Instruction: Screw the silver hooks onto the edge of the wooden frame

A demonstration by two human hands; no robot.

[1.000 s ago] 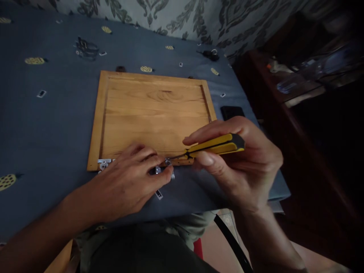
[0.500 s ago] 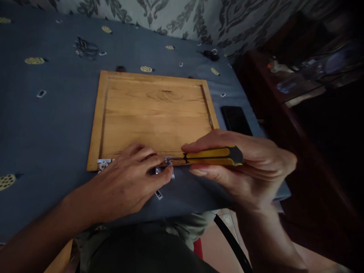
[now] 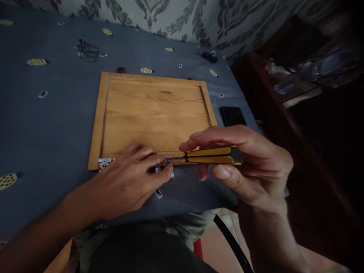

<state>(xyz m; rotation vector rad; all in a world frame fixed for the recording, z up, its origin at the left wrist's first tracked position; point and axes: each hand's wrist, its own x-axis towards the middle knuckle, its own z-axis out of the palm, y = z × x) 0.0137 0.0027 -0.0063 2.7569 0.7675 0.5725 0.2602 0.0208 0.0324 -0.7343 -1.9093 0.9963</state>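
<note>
A framed wooden panel [image 3: 156,113], like a small cabinet door, lies flat on the cloth. My right hand [image 3: 256,167] holds a yellow-and-black screwdriver [image 3: 212,156] by its handle, the thumb below and the fingers loosely round it. Its shaft points left, the tip at a metal hinge [image 3: 168,160] on the panel's near edge. My left hand [image 3: 131,178] lies over that edge, thumb and forefinger closed about the hinge and hiding part of it. Left of this hand a second metal hinge [image 3: 104,163] shows at the panel's near left corner.
A blue tablecloth [image 3: 62,125] with pineapple prints covers the table. A black phone [image 3: 232,116] lies right of the panel. Farther back are a dark strap-like item [image 3: 87,50] and a small black object with a ring [image 3: 209,56]. A dark reddish wooden surface [image 3: 264,81] stands at the right.
My right hand's thumb has slid back along the screwdriver handle, and its fingers have loosened and shifted. The screwdriver tip stays at the hinge. My left hand has hardly moved.
</note>
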